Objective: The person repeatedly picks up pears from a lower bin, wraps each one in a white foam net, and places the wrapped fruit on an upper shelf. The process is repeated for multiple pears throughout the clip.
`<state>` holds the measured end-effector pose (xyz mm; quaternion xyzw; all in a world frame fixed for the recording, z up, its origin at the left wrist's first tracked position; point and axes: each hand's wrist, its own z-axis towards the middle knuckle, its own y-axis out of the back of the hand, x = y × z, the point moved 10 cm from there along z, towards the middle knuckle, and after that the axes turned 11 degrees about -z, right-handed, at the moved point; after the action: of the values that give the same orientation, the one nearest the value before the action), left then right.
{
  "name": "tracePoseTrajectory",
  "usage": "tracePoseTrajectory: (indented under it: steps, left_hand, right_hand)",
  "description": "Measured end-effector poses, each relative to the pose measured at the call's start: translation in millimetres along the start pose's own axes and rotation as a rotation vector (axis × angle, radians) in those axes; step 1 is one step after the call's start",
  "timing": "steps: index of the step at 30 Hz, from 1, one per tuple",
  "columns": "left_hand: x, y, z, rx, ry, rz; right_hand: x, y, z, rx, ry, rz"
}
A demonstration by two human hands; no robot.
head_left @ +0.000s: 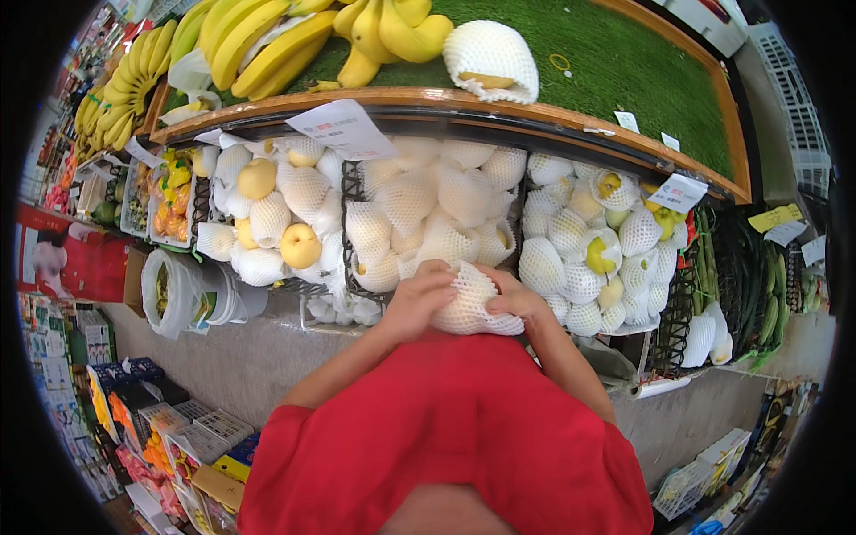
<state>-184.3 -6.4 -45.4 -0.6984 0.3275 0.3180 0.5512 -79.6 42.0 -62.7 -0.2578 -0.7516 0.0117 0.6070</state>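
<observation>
Close to my red shirt, both hands hold a pale fruit wrapped in a white foam net sleeve. My left hand grips its left side, fingers over the top. On the other side my right hand has its thumb pressed on the netting. The sleeve hides most of the fruit. Just beyond lies the middle crate's heap of foam-netted fruit. To its left, a crate holds round yellow pears, some bare and some sleeved. Foam-netted greenish-yellow pears fill the crate on the right.
Behind the crates runs a wood-framed display shelf with green artificial turf, bearing bananas and a netted fruit. Price cards stand along its edge. A bag-lined bucket is at left; cucumbers lie at right.
</observation>
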Motion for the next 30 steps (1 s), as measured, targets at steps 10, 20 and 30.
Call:
tracePoseTrajectory:
  steps: [10,20,30]
  left_hand:
    - [-35.5,16.5,7.0,-0.192,-0.227,0.633]
    - [-83.1,11.2,-20.9,-0.326,-0.679,0.608]
    - [-96.8,23.6,-19.9,-0.356,-0.686,0.773]
  right_hand:
    - [15.4,-10.2,12.5,0.085,0.041,-0.186]
    - [13.8,-23.6,26.1,0.136,0.006,0.270]
    - [3.6,-26.1,45.6,0.053,-0.023,0.420]
